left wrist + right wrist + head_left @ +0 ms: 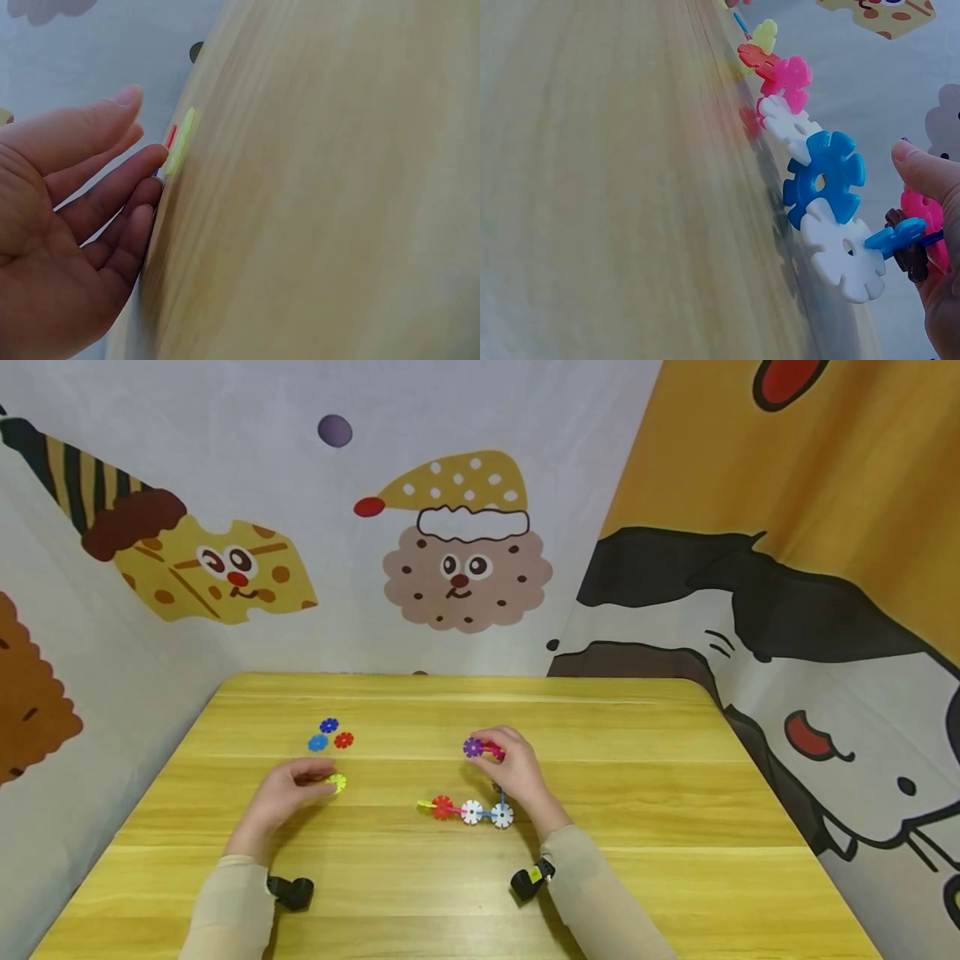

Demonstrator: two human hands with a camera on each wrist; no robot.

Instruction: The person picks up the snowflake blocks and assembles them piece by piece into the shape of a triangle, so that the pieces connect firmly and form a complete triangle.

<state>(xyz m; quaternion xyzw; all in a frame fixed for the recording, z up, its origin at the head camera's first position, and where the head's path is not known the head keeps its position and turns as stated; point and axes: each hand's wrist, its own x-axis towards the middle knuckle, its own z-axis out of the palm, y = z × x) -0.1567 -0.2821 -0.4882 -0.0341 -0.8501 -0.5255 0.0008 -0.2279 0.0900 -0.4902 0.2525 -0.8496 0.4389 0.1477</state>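
Observation:
My right hand [519, 772] grips one end of a chain of slotted plastic flower discs, around a pink disc [922, 210]. A purple disc [472, 747] sticks out left of those fingers. The rest of the chain bends down and left, with white discs [502, 816], a blue disc [840, 169], a red disc [442, 807] and a yellow disc at its far end. At the left, fingertips of my left hand [285, 789] touch a loose yellow disc [340, 783] on the table. The left wrist view shows that thumb raised apart from the disc [181, 141].
Beyond the left hand lie a dark blue disc [329, 725], a light blue disc [318, 742] and a red disc [344, 740], close together on the wooden table [637, 877]. Cloth with cartoon prints [465, 410] hangs behind the table's far edge.

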